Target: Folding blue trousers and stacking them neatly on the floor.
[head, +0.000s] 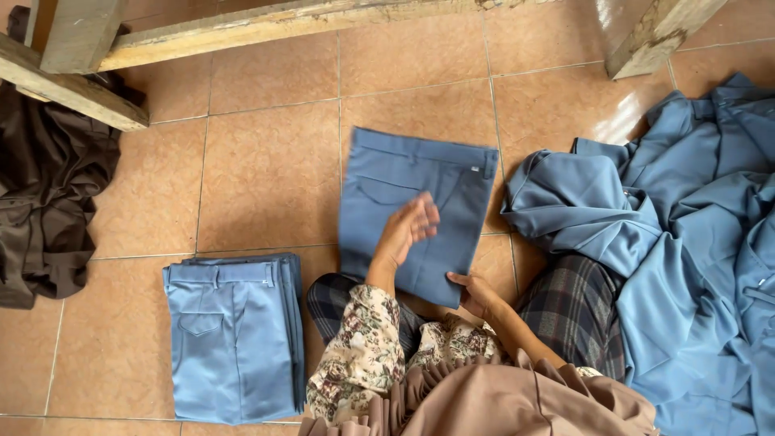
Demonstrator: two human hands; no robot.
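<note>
head view, looking down at a tiled floor (266, 169). at centre lies a folded pair of blue trousers (404, 182), waistband toward 12 o'clock, lower edge toward 6 o'clock against the person's lap. the left hand (408, 230) lies on the trousers with fingers extended and loosely spread, palm down on the cloth, gripping nothing; its floral sleeve (359, 351) runs off toward 6 o'clock. the right hand (476, 295) sits at the lower right corner of the folded trousers, at about 5 o'clock from the left hand; its fingers touch the edge of the cloth, but whether they pinch it or merely rest on it cannot be told. at 8 o'clock from the folded trousers, well apart from them, stands a stack of folded blue trousers (230, 339), waistbands toward 12 o'clock. at 3 o'clock, just beside the folded pair, spreads a loose heap of blue garments (686, 242), partly draped over the person's plaid-clad leg (569, 311). at 9 o'clock, near the frame edge, lies a crumpled brown cloth (44, 194). wooden beams (242, 28) cross the frame at 12 o'clock.
</note>
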